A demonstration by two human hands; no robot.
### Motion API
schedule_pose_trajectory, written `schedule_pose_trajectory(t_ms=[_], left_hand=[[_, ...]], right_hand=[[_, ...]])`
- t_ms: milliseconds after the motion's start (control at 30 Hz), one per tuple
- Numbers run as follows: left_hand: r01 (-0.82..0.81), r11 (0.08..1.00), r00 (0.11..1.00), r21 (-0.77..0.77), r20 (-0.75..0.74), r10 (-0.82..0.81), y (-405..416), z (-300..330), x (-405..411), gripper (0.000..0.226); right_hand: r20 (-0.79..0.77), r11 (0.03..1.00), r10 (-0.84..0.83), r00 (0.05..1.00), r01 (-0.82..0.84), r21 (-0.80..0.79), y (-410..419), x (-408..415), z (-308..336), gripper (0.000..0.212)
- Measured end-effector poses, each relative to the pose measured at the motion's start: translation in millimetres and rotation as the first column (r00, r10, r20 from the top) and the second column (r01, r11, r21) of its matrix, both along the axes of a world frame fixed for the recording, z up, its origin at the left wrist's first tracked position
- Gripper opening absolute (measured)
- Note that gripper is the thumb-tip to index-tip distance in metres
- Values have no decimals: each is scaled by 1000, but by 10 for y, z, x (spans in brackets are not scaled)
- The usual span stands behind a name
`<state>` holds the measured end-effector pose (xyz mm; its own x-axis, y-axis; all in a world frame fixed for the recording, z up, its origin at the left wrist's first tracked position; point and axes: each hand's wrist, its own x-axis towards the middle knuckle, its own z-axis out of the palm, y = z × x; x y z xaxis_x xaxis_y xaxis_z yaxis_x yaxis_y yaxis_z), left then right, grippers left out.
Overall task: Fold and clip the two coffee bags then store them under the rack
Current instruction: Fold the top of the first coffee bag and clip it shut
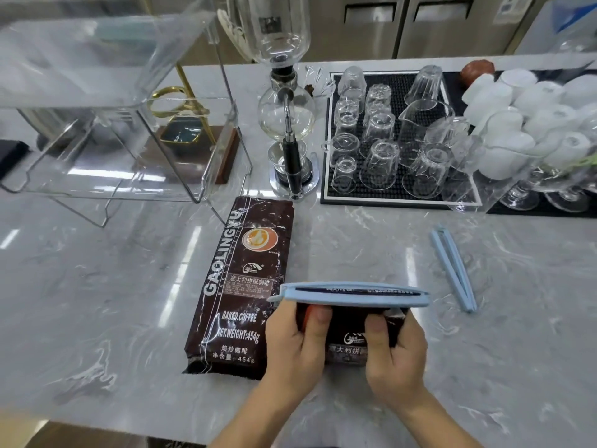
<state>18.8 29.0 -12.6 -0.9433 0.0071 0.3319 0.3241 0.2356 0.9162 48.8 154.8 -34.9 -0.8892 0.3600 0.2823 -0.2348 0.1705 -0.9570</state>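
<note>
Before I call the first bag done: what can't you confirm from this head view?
- Lower part of the held coffee bag: covered by the left hand and right hand.
- Whether the blue clip has latched: its ends are too small to tell.
- Floor under the clear rack: blurred by reflections.

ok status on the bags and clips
Left hand and right hand hold clipped bag. Second bag flat, unclipped. Spare clip to the right. Rack unobstructed.
</note>
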Motion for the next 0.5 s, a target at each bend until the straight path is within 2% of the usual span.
schedule_pose_trajectory(t_ms=[67,133,300,400,500], left_hand=[[33,999,999,12,33,-33,-21,27,34,28],[65,998,995,12,76,-65,-59,46,94,32],[167,986,970,-21,182,-160,-185,26,272,48],[149,987,960,-57,249,-131,-245,-62,465,58],[133,990,956,-48,270,-115,-236,-114,621,61]], right_hand=[[14,998,62,998,-62,-18,24,27,38,22],[53,991,133,990,-131,-39,59,74,83,26],[168,952,298,940,-280,-123,220,159,72,53],[238,927,363,901,-323,-192,322,204,66,58],[287,927,371,883,-336,-166,390,250,48,59]])
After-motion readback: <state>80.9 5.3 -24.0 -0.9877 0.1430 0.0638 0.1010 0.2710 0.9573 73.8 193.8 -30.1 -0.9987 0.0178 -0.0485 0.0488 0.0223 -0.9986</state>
